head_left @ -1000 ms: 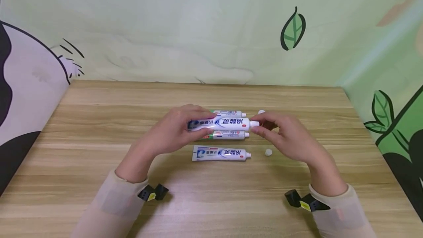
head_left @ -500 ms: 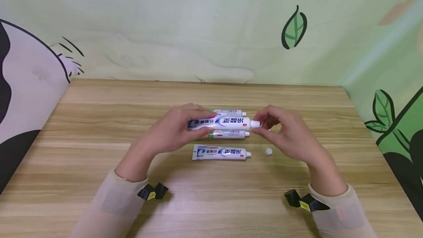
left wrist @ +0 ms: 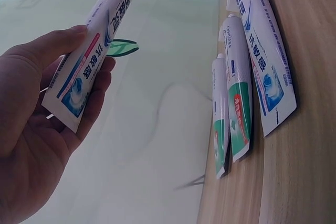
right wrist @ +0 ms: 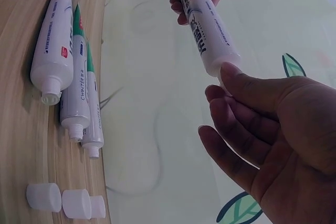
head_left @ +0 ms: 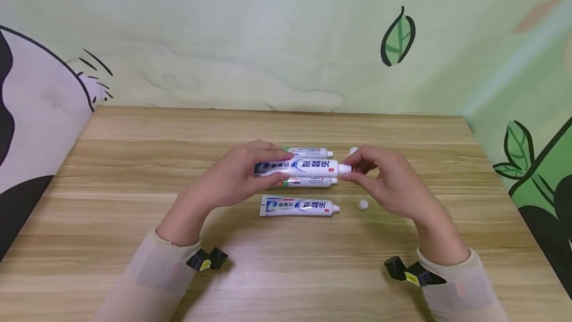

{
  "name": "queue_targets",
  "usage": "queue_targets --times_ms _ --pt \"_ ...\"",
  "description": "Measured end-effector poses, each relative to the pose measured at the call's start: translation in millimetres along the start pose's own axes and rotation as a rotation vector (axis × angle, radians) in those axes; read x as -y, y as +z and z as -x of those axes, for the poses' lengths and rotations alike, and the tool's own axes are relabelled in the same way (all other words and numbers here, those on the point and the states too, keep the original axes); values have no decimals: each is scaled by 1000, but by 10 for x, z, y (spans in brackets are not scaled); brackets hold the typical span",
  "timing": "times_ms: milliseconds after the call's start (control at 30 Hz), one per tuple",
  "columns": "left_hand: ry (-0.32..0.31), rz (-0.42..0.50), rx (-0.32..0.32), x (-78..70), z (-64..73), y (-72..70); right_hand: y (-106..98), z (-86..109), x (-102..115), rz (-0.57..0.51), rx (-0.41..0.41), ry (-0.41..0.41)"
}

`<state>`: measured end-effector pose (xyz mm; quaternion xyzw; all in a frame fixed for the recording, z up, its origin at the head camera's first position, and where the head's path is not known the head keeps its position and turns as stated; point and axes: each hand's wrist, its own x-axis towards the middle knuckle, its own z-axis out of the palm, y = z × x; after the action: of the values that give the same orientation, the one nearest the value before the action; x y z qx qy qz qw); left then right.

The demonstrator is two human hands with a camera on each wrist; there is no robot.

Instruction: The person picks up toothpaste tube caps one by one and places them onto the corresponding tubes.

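Note:
My left hand point(head_left: 232, 175) grips a white-and-blue toothpaste tube point(head_left: 313, 167) near its flat end, thumb on one side and fingers on the other. The tube is raised off the table, its cap end toward the right. At that end my right hand point(head_left: 393, 183) pinches the white cap point(head_left: 344, 169) between thumb and forefinger; in the right wrist view the fingertips mostly cover it. A matching toothpaste tube point(head_left: 299, 206) lies uncapped on the table, nearer to me. Two green-and-white toothpaste tubes point(left wrist: 237, 87) lie beyond it, partly hidden by the held tube in the head view.
Loose white caps stand on the wooden table point(head_left: 286, 267) right of the tubes: a near cap point(head_left: 363, 204), a middle cap point(right wrist: 76, 203) and a far small cap point(right wrist: 98, 206). A backdrop point(head_left: 250, 39) with printed leaves rises behind the table.
The right fingers open slightly and draw back from the cap half a second ago, and now pinch it again. The left hand and the held toothpaste tube stay almost in place.

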<state>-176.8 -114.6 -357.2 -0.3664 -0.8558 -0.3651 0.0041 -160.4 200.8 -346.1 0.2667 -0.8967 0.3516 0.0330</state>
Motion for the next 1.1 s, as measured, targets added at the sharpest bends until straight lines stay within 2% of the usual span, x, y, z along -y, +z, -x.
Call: queue_targets --times_ms 1100 --pt "-1 -10 -10 -30 -8 13 8 5 -31 -7 107 -2"
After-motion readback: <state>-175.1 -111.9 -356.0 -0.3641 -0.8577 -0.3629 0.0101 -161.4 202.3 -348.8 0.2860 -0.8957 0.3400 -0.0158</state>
